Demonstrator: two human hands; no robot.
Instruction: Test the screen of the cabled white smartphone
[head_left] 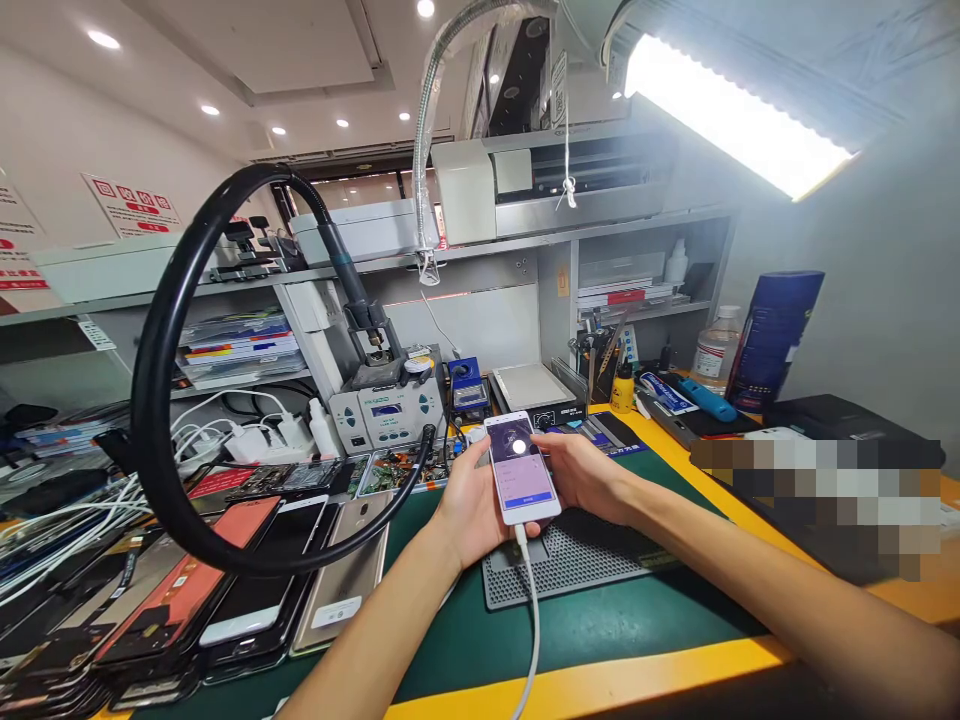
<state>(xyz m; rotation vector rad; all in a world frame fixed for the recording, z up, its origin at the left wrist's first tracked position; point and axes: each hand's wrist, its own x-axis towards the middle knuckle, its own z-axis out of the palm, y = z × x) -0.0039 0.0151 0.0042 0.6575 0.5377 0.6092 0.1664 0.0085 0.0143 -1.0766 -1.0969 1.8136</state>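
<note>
A white smartphone (523, 470) with its screen lit is held up over the bench in front of me. My left hand (474, 505) is closed around its left side and lower back, with fingertips showing under the bottom edge. At the right edge, my right hand (589, 475) touches the phone, its thumb reaching the screen's side; the other fingers are partly hidden behind it. A white charging cable (534, 610) is plugged into the phone's bottom and hangs toward me. Beneath lies a grey perforated mat (517, 588) on a green work mat (600, 625).
At left, stacked phones and screens (262, 570) cover the bench under the looping black hose of a hot-air station (390, 410). A tray of small parts (401, 465) stands behind my left hand. A yellow bottle (622, 388) and a blue can (776, 340) stand at back right.
</note>
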